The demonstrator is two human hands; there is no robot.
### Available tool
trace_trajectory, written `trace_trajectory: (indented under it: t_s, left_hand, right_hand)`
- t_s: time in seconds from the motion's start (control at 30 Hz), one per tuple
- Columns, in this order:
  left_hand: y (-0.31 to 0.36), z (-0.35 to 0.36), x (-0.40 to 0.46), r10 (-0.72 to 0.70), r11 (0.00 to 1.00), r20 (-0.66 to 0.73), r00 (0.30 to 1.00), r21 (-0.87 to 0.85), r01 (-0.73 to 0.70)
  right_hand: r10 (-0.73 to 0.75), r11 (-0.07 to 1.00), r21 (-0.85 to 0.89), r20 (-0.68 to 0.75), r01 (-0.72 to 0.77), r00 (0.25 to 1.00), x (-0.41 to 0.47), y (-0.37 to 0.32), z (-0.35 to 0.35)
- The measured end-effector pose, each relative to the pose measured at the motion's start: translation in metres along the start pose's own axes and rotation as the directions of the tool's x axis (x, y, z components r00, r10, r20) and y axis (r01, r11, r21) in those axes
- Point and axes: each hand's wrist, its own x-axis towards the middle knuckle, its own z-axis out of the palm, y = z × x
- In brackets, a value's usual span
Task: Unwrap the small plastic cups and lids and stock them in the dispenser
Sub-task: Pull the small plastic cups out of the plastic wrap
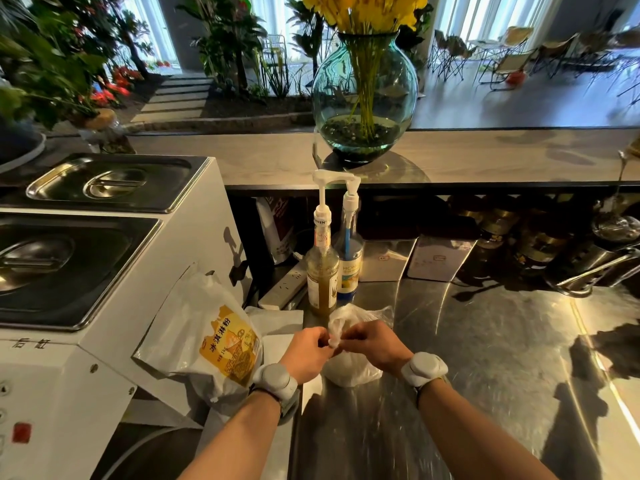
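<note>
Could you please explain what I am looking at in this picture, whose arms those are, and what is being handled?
This is one picture from a camera worn on a person's head, looking forward and down, so the two arms are the wearer's own. Each wrist carries a grey band. The left hand and right hand both pinch the twisted top of a clear plastic bag, which sits on a steel counter; its contents are too blurred to tell. Behind it stand two pump bottles. To the left lie a printed powder bag and a white machine with metal lids. A glass vase stands on the upper ledge.
</note>
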Motion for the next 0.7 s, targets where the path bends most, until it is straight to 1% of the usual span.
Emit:
trace_trajectory:
  t_s: [0.1,0.2,0.27,0.33,0.43,0.5,0.6,0.63,0.7]
  left_hand:
    - [-0.003,0.002,-0.001,-0.008,1.000,0.001,1.000,0.027,0.008]
    - [-0.007,0.002,-0.003,-0.018,0.998,0.005,1.000,0.056,0.018]
    - [-0.010,0.002,-0.004,-0.027,0.999,0.008,1.000,0.037,0.026]
    - [-0.011,0.003,-0.004,-0.018,1.000,0.002,1.000,0.010,0.018]
    - [-0.006,0.003,-0.004,0.010,0.995,-0.033,0.999,-0.100,-0.013]
    - [0.000,0.000,-0.003,-0.012,0.984,-0.060,0.998,-0.177,0.002]
    - [0.007,-0.005,0.002,-0.040,0.983,-0.089,0.995,-0.181,0.024]
    - [0.009,-0.008,0.004,-0.048,0.976,-0.086,0.995,-0.217,0.029]
    - [0.011,-0.012,0.005,-0.074,0.926,-0.041,0.996,-0.374,0.053]
  right_hand:
    - [0.019,1.000,-0.019,-0.009,-0.019,1.000,0.001,0.004,-0.001]
    - [0.048,0.991,-0.130,0.043,-0.042,0.998,0.001,0.004,-0.004]
    - [0.055,0.978,-0.206,0.067,-0.040,0.996,0.000,0.002,-0.005]
    - [0.038,0.972,-0.235,0.069,-0.021,0.997,0.001,0.002,-0.005]
    - [0.009,0.969,-0.247,0.059,0.006,0.998,0.000,0.000,-0.003]
    - [-0.005,0.972,-0.232,0.046,0.015,0.999,-0.001,-0.002,-0.002]
    - [-0.008,0.977,-0.213,0.035,0.015,0.999,-0.002,-0.002,-0.003]
    - [-0.013,0.979,-0.203,0.035,0.020,0.999,-0.003,-0.002,-0.003]
    - [-0.029,0.982,-0.187,0.019,0.032,0.999,-0.007,-0.004,-0.005]
